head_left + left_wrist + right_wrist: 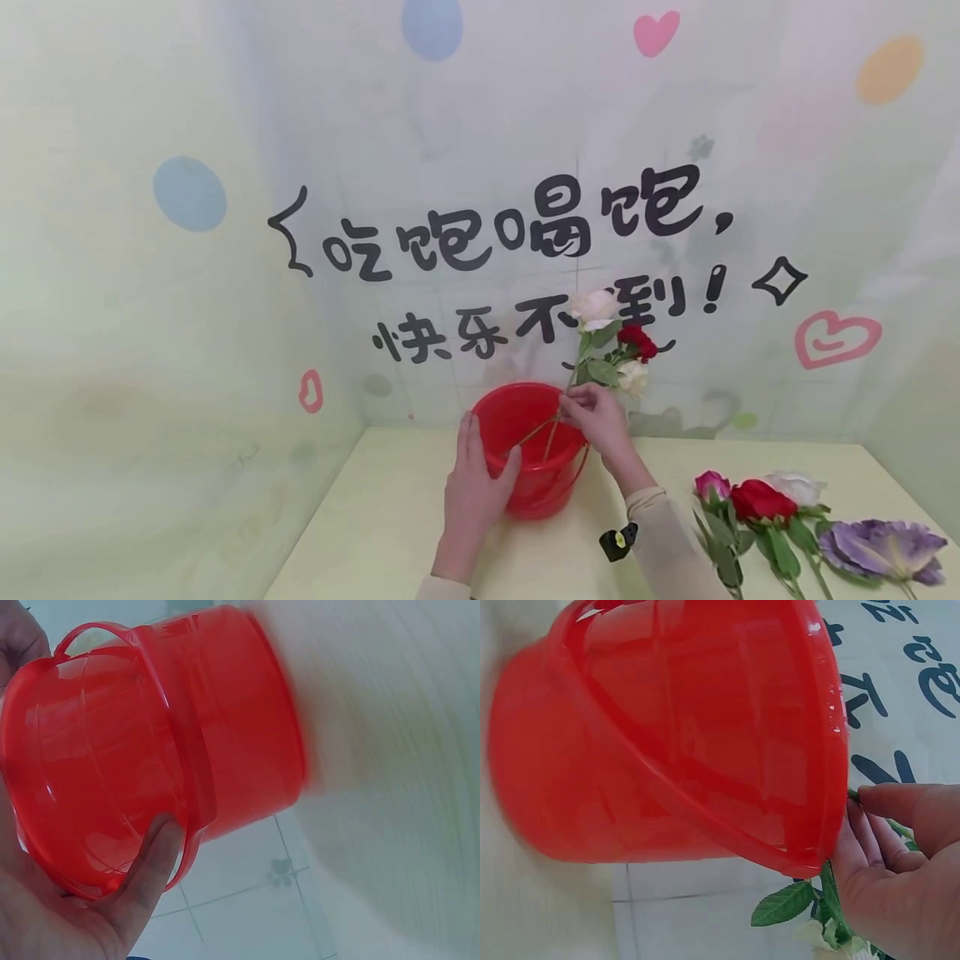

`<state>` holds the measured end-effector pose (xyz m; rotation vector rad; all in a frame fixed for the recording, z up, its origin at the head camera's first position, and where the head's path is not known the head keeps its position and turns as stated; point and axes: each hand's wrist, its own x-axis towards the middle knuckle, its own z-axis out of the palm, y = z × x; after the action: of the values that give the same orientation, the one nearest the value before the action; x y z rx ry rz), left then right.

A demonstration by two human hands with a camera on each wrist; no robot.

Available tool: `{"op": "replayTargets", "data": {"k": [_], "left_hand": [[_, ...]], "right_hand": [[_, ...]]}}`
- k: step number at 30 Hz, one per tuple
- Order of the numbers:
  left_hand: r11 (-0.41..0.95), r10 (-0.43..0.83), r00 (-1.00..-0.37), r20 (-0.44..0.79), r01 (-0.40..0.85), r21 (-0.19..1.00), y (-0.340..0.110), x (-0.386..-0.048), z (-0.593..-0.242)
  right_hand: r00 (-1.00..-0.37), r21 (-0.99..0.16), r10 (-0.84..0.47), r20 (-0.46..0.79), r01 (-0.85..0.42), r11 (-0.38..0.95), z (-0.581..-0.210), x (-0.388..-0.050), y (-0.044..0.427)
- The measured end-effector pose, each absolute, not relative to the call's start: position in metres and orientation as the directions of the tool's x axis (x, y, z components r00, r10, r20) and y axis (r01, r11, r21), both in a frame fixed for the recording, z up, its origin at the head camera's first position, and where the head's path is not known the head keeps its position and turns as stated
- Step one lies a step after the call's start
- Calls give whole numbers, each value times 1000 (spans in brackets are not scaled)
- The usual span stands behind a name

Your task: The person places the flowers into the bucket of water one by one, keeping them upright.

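Observation:
A red bucket (542,496) stands upright near the back wall, with flower stems slanting down inside it. My left hand (476,492) grips the bucket's left side, thumb at the near rim and fingers around the outside; the left wrist view shows this hand (90,915) at the rim too. At the right rim my right hand (603,425) pinches a green stem between thumb and finger. Above that hand are a pale pink rose (595,308), a red flower (637,341) and a cream flower (633,377). The right wrist view has the right hand (907,862) against the rim.
On the table (375,517) at the right lie a pink rose (712,485), a red rose (762,500), a white flower (797,487) and a purple flower (883,550). A printed curtain (450,125) hangs behind the table.

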<state>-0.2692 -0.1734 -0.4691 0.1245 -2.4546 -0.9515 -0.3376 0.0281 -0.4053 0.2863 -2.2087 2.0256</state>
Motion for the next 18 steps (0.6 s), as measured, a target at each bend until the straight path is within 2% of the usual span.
{"op": "replayTargets", "data": {"k": [12,18], "left_hand": [[744,-261,-875,408,86,662,-172,-266,-470],[742,-258,-872,416,97,663,-173,-265,-472]], "right_hand": [[-969,-937,-9,247,-241,251,-409,-338,30],[-971,-938,-69,227,-237,253,-407,-336,32]]}}
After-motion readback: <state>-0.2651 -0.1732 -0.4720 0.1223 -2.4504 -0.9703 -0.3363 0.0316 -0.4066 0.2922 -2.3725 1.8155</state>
